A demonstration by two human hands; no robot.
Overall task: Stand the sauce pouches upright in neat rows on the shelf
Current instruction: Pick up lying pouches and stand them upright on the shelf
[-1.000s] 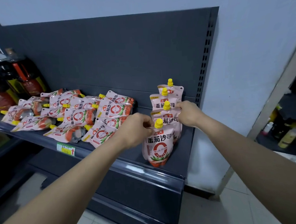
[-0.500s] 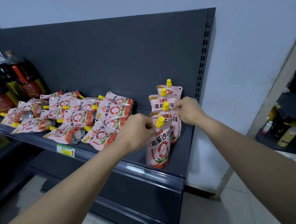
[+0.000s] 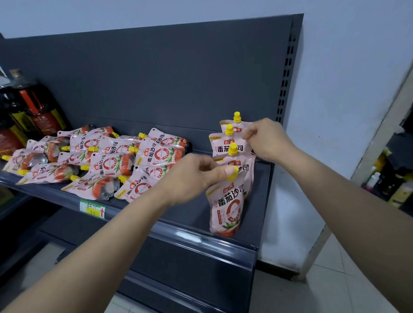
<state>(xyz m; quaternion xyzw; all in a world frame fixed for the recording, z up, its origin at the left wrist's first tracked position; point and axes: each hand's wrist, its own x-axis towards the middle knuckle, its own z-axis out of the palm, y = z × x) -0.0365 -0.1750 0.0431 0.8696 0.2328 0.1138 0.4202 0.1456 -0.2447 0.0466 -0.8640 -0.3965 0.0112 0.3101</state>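
— Two or three dark bottles (image 3: 29,107) stand at the far left of the shelf (image 3: 188,218), see them? Just to their right there's a heap of sauce pouches (image 3: 98,159), all lying flat, yellow caps pointing every which way.

— And the green price tag (image 3: 92,209) on the front rail, below the heap. What's the left hand (image 3: 192,177) doing?

— It's closed round the top of the front pouch (image 3: 226,208), thumb pressed against the yellow cap (image 3: 232,175). That pouch stands upright near the front edge of the shelf, towards the right end.

— Behind it?

— A row of standing pouches (image 3: 229,149), three more that I can count by their caps, one behind another back to the rear panel (image 3: 146,75). They touch or nearly touch.

— And the right hand (image 3: 268,139)?

— Fingers pinched on the top right corner of one in that row; the second from the back, I think, though I can't be sure. Past it, the white wall (image 3: 353,72).
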